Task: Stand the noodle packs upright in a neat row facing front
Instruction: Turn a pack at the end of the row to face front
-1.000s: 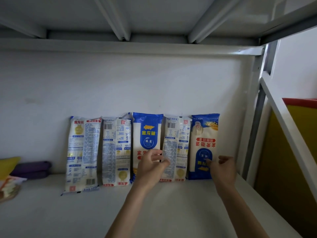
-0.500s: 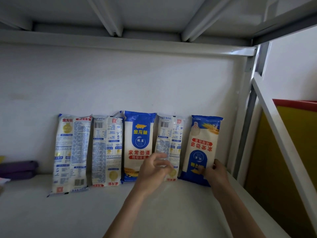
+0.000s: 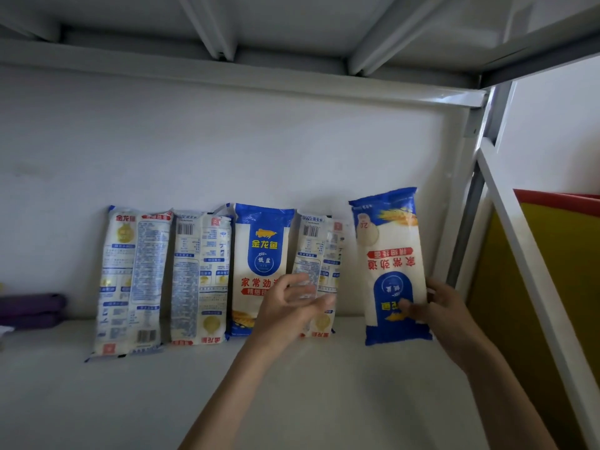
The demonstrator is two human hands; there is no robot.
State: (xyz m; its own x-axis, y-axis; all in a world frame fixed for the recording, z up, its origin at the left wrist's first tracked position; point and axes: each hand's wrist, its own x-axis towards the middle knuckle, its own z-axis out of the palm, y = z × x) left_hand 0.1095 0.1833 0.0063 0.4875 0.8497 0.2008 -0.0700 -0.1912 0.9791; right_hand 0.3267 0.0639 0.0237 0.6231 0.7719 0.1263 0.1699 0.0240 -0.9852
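The right hand (image 3: 449, 315) gripped the inverted blue pack (image 3: 391, 264) at its 5 o'clock corner; the left hand (image 3: 292, 311) hovered, fingers spread. Rotation end-for-end was advisable.

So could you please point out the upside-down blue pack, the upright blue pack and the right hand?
upside-down blue pack (image 3: 391, 254): head view, red lettering
upright blue pack (image 3: 264, 245): head view, blue label
right hand (image 3: 446, 308): head view, back of hand

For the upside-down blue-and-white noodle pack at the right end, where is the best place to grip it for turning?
Probably at mid-height across its long side edges, coming from the front. The upside-down blue-and-white noodle pack is tall, flat and tilted; the right hand pinches only its lower right edge, and the open left hand could take the opposite edge.
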